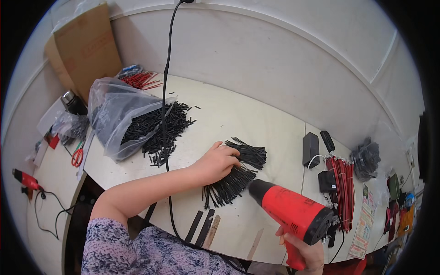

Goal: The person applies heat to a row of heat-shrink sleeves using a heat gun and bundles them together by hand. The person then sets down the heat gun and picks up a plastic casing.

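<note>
My left hand [219,164] reaches across the table with its fingers curled over a bundle of thin black wires [229,187], which fans out toward me. More of these wires stick out beyond the fingertips, in a second black clump [251,155]. What lies under the palm is hidden. Low on the right, my right hand [306,251] is closed round the handle of a red and black heat gun [293,210]. Its dark nozzle points left at the wires, close to their right side.
A clear plastic bag [110,123] spills short black tubes [160,130] at the left. A black cord [167,91] hangs down across the view. Dark strips [204,227] lie near the front edge. Red wires [341,192] and a black box [310,150] lie right; scissors [77,156] and another heat gun [26,179] left.
</note>
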The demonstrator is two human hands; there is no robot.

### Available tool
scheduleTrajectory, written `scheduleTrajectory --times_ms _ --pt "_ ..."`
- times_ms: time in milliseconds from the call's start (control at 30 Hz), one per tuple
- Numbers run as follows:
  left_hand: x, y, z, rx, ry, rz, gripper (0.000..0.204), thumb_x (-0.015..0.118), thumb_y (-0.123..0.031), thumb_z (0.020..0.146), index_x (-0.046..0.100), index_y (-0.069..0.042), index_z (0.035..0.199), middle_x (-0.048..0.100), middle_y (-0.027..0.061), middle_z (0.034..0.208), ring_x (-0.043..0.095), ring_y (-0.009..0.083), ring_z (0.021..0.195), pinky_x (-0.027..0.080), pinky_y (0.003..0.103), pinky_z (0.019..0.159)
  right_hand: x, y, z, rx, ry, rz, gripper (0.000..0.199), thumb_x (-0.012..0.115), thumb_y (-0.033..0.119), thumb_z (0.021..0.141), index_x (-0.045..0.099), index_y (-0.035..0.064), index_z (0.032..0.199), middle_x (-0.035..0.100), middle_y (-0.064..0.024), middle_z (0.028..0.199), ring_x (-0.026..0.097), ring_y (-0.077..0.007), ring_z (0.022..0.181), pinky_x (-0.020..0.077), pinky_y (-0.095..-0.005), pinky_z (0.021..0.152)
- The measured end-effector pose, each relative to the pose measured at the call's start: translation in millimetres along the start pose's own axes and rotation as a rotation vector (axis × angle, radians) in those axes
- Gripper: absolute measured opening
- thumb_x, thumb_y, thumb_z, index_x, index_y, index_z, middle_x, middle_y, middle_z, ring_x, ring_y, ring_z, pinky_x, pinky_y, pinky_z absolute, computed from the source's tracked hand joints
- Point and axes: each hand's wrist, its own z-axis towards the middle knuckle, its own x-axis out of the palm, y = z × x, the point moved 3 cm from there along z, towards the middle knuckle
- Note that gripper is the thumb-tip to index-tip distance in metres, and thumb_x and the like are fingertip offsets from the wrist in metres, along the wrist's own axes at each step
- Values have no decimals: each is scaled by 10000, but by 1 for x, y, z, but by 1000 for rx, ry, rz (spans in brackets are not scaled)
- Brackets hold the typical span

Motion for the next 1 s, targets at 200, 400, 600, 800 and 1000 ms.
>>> scheduleTrajectory --times_ms 200,400,600,800,1000 --pt "1 6 0 -17 -17 -20 177 596 -72 916 721 -84 1041 631 112 1227 555 288 1225 314 558 1161 -2 1 -4 36 40 54 328 652 86 882 613 -53 1176 671 -122 939 636 -172 761 522 -312 701" --pt "0 8 -1 -42 -15 -37 173 601 -80 918 719 -78 1045 630 110 1235 550 286 1230 318 561 1155 -6 1 2 42 -21 27 365 662 103 880 598 -61 1200 673 -135 945 635 -172 746 521 -313 696" --pt "1 10 0 -55 -17 -26 176 602 -91 924 717 -82 1056 632 100 1217 549 277 1229 316 560 1152 1 5 2 17 21 40 326 652 79 879 599 -61 1168 674 -131 910 631 -161 733 513 -287 669" --pt "7 5 14 -15 -41 -50 188 605 -90 919 708 -78 1076 628 112 1200 551 278 1221 319 553 1145 -12 -2 11 53 -79 154 254 659 17 907 617 -14 1155 689 -89 915 644 -138 720 529 -286 652" --pt "29 0 36 46 -130 88 253 637 -81 864 700 -79 1110 581 126 1262 510 296 1266 323 555 1137 -15 -6 26 -15 -185 38 184 676 71 922 644 -1 1089 690 -72 884 641 -135 707 520 -287 629"
